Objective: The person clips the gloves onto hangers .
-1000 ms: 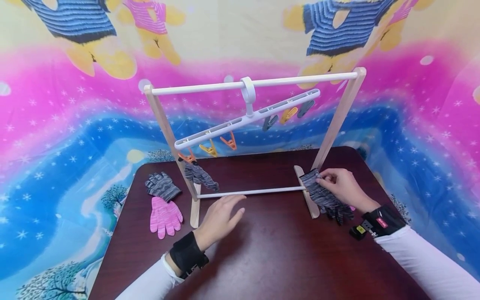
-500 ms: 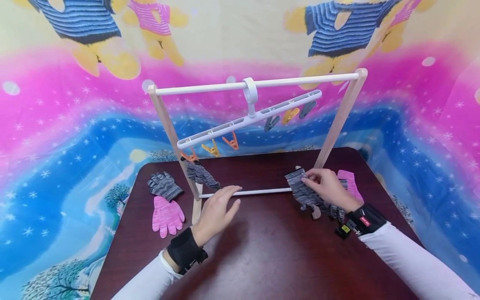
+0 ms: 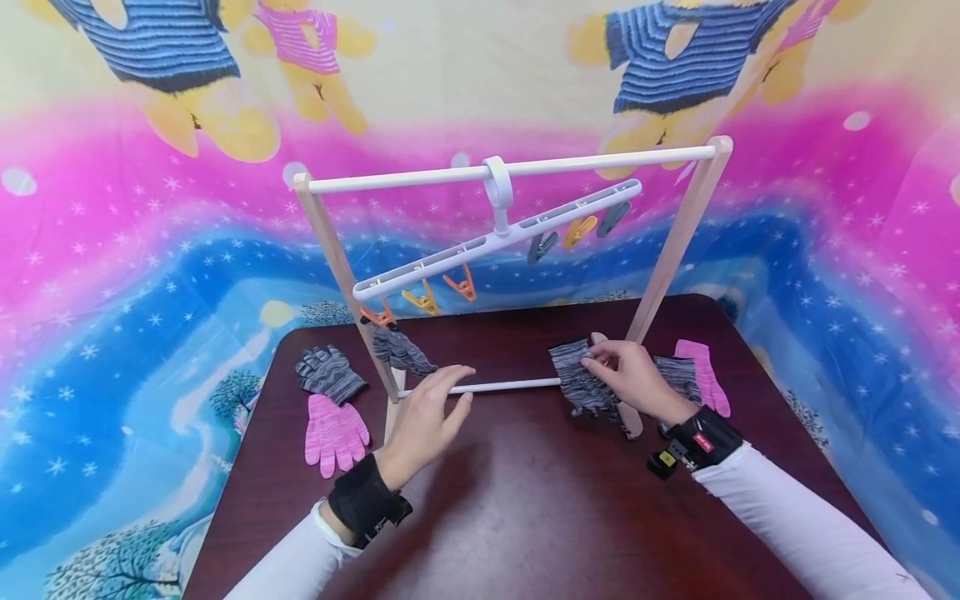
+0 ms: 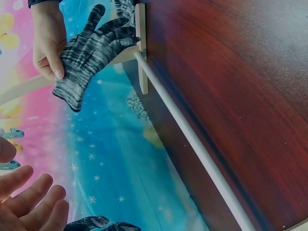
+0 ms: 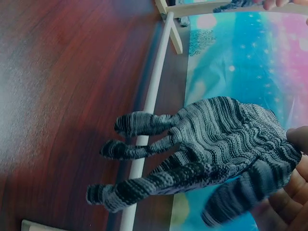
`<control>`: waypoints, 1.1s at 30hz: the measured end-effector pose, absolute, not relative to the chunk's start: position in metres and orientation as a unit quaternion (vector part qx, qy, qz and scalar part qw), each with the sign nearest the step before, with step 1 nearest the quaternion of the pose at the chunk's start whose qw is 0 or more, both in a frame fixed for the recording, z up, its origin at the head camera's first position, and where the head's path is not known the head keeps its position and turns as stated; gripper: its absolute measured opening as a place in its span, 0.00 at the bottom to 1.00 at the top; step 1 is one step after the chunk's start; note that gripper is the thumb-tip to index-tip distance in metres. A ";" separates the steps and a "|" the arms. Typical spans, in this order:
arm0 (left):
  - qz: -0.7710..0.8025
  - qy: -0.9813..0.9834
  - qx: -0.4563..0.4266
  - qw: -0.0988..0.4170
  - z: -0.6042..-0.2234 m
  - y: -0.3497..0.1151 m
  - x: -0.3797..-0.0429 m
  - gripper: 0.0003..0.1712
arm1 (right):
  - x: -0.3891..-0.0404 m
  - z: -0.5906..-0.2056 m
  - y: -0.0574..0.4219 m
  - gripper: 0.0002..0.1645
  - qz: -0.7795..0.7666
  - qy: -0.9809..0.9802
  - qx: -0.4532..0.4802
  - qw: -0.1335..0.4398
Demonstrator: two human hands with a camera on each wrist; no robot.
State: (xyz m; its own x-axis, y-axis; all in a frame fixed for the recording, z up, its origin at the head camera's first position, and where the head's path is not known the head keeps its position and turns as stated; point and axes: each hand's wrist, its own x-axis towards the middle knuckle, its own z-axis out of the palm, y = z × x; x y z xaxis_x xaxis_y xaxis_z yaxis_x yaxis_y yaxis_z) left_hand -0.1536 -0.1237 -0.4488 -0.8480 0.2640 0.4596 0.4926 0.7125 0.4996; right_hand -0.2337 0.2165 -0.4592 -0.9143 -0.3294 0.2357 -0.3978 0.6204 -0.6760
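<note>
My right hand (image 3: 633,375) pinches a black-and-grey striped knit glove (image 3: 581,379) by its cuff, at the rack's right foot. In the right wrist view that glove (image 5: 211,139) dangles with its fingers in front of the lower rod (image 5: 156,77). My left hand (image 3: 427,417) holds nothing; its fingers are spread loosely near the left part of the lower rod. Above it, a grey glove (image 3: 401,348) hangs from an orange clip (image 3: 378,315) at the left end of the white clip hanger (image 3: 498,237). The hanger tilts, its left end lower in view.
Several orange, yellow and grey-blue clips, including a yellow clip (image 3: 579,232), line the hanger, hooked on the rack's top bar (image 3: 600,161). A grey glove (image 3: 330,375) and pink glove (image 3: 335,433) lie left; another grey glove (image 3: 677,377) and pink glove (image 3: 705,375) lie right.
My right hand has carried the grey glove leftward from the right side, uncovering the pink and grey gloves there. My left hand has shifted slightly left.
</note>
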 end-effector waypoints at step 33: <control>-0.499 -0.847 -0.135 0.125 -0.418 -0.127 -0.163 0.33 | -0.242 -0.450 0.158 0.08 0.402 -0.875 0.259 0.074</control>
State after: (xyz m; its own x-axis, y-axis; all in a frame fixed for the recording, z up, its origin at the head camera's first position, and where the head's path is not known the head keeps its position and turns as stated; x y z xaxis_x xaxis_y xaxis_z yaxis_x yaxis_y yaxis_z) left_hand -0.1625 -0.1274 -0.4180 -0.9321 0.1036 0.3470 0.3538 0.4651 0.8115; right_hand -0.2425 0.1582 -0.4501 -0.8551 -0.3940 0.3370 -0.5123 0.5424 -0.6659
